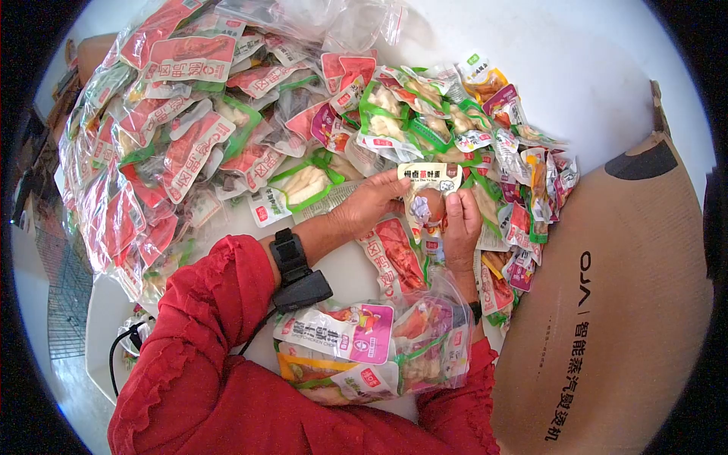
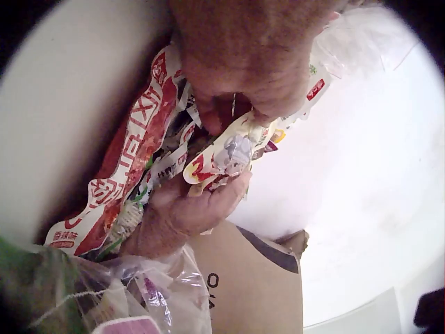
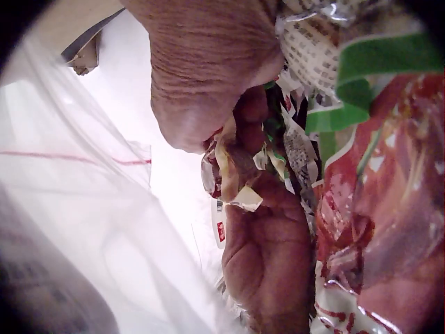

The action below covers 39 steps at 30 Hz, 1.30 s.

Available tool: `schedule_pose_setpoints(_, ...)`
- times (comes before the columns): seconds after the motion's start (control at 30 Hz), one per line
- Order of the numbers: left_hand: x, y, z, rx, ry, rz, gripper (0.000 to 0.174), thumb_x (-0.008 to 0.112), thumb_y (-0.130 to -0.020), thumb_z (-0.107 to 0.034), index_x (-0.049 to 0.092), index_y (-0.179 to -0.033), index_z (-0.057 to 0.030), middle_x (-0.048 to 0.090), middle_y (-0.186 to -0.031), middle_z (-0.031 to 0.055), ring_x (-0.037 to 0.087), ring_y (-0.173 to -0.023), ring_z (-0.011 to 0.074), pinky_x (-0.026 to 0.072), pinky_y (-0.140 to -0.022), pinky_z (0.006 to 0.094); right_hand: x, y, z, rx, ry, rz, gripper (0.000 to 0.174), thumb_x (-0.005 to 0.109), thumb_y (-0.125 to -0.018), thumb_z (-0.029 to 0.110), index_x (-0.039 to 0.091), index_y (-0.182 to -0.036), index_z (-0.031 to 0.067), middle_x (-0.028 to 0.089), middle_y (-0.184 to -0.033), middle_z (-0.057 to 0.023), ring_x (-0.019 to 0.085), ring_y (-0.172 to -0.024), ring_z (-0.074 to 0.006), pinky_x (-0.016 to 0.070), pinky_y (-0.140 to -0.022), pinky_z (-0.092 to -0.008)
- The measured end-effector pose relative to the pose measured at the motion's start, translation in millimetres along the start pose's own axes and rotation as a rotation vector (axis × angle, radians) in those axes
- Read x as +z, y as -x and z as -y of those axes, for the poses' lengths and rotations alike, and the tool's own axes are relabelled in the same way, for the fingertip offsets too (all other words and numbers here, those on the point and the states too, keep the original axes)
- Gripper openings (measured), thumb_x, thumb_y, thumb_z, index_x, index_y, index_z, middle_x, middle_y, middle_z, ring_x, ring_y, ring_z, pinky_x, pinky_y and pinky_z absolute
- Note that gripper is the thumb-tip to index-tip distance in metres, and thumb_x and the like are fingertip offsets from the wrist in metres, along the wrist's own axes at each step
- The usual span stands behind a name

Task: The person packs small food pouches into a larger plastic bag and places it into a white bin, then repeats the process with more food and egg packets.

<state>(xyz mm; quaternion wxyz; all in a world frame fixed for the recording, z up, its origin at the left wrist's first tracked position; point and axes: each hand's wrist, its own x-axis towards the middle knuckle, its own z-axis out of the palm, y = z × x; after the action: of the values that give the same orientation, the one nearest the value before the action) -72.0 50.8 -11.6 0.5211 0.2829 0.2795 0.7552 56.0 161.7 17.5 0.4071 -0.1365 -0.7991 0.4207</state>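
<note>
A small cream packet (image 1: 429,199) with a brown egg pictured or showing in it is held between both hands. The left hand (image 1: 365,203) pinches its upper left side; the right hand (image 1: 462,227) grips its right edge with the thumb on the front. In the left wrist view the left hand (image 2: 243,56) is above the packet (image 2: 233,153) and the right hand (image 2: 184,212) below it. The right wrist view has the right hand (image 3: 208,69) at the top and the left hand (image 3: 268,257) beneath, with the packet (image 3: 233,167) between them.
A large clear bag of red packets (image 1: 182,144) lies at the left. Loose packets (image 1: 387,114) pile up beyond the hands. A filled clear bag (image 1: 379,349) sits near the body, and a cardboard box (image 1: 607,303) stands at the right.
</note>
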Motion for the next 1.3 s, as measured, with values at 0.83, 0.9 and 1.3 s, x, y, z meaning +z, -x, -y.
schedule_pose_setpoints(0.83,3,2,-5,-0.035,-0.008,-0.045,0.032,0.047,-0.089,-0.024,0.048,-0.115,-0.0048,0.055,-0.110,0.0073,0.053,-0.101,0.0193,0.0409,-0.089,0.0365,0,1,2,0.052,-0.043,-0.002,0.023,0.047,-0.087,0.015,0.039,-0.068,0.0040,0.036,-0.062,0.0017,0.033,-0.060,-0.0066,0.0310,-0.052,-0.0235)
schedule_pose_setpoints(0.9,3,2,-5,-0.029,-0.002,-0.030,0.033,0.047,-0.088,-0.024,0.048,-0.115,-0.0046,0.055,-0.109,0.0073,0.054,-0.099,0.0190,0.0416,-0.089,0.0364,0,0,2,0.048,-0.039,-0.001,0.023,0.047,-0.087,0.015,0.039,-0.068,0.0040,0.036,-0.062,0.0019,0.033,-0.060,-0.0064,0.0310,-0.052,-0.0232)
schedule_pose_setpoints(1.3,16,8,-8,-0.014,-0.394,0.106,0.055,0.064,-0.079,-0.023,0.037,-0.123,-0.0030,0.050,-0.113,0.0059,0.047,-0.104,0.0154,0.0394,-0.089,0.0305,3,1,-1,0.089,-0.101,-0.047,0.019,0.049,-0.086,0.016,0.047,-0.074,0.0025,0.044,-0.065,0.0015,0.039,-0.061,-0.0063,0.0345,-0.055,-0.0221)
